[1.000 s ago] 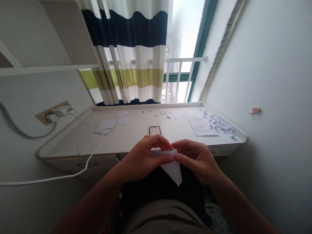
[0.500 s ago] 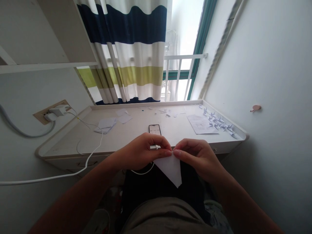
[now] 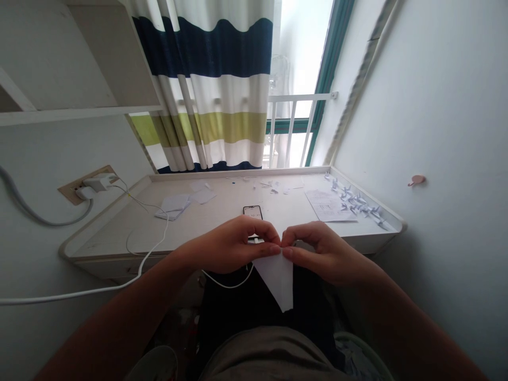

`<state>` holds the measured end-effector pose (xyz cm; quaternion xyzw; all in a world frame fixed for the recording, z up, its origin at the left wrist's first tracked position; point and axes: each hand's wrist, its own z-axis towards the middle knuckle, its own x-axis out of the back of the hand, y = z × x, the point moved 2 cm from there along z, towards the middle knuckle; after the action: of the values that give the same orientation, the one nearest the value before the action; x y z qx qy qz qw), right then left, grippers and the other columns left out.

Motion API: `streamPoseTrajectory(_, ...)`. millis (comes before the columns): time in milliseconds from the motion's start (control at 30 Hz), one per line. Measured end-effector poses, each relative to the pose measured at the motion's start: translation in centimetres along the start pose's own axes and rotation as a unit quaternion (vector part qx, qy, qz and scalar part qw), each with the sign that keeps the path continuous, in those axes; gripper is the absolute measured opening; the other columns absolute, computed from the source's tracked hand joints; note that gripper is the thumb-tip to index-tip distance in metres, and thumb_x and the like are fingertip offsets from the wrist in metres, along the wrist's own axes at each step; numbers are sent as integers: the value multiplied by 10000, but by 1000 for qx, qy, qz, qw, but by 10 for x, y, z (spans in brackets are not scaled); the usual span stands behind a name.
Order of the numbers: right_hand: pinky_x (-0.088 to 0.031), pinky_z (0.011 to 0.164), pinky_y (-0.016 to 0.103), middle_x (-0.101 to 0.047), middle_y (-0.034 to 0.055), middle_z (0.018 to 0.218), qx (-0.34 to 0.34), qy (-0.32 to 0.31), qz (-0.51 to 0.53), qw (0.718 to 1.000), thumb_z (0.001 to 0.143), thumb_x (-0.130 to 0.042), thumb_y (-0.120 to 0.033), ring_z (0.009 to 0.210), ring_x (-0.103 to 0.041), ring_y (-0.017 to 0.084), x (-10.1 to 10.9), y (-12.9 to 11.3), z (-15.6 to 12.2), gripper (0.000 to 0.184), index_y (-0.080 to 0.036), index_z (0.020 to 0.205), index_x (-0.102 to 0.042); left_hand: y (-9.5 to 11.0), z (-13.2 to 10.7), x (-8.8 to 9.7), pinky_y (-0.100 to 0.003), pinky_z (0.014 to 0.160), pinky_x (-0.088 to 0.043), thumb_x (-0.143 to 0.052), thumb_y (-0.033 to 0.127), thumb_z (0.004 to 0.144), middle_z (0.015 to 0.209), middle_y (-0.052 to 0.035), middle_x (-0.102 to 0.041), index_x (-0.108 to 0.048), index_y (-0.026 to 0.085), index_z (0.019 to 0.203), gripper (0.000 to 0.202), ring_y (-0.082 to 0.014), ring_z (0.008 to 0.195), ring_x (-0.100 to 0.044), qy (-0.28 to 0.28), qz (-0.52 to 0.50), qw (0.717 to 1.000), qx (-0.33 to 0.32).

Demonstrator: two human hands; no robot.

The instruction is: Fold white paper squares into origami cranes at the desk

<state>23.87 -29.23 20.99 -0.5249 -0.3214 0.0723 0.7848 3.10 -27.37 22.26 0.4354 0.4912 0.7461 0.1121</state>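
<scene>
Between my hands hangs a folded piece of white paper (image 3: 278,280), wide at the top and narrowing to a point at the bottom, over my lap. My left hand (image 3: 238,246) pinches its upper edge between thumb and fingers. Close beside it, my right hand (image 3: 317,251) pinches the same edge, the two sets of fingertips almost touching. Behind my left hand a phone (image 3: 253,212) lies on the desk with its screen lit, its lower part hidden by that hand.
The white desk (image 3: 214,219) bears a paper stack (image 3: 173,205), scattered paper scraps (image 3: 273,188), a written sheet (image 3: 327,206) and several small folded paper figures (image 3: 357,202) along the right edge. A white cable (image 3: 153,251) runs from the wall plug (image 3: 99,183) across the left side.
The paper's lower tip has swung slightly left and down. Both hands keep their pinch at the top edge, and the view has tilted a little.
</scene>
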Motion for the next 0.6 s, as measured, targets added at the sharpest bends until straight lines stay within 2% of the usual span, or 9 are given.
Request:
streamPoseTrajectory(133,-457,645,241,-650,-12,691,9,-23,-17,1000,897,-643,-239,653,-546,112,5,-4,10,167,-162,757,-691,0,4,2,-259,753,-480,-677,348,972,866,-16,-720,-728,155,954,200,-126,790,-608,-2,-10,1000,-5)
streamPoseTrajectory(300,-428,615,238,-633,-13,676,20,-39,-25,999,881,-643,-240,645,-528,109,13,-8,22,171,-158,737,-686,4,9,10,-268,773,-480,-688,328,959,862,-21,-715,-722,153,920,182,-135,813,-612,8,-15,1000,-5)
streamPoseTrajectory(600,-369,555,234,-564,-30,644,73,14,37,997,851,-608,-160,603,-470,97,15,8,36,173,-173,678,-615,-1,20,16,-242,728,-455,-701,308,952,805,-3,-664,-682,149,832,200,-112,767,-574,55,-60,995,-52)
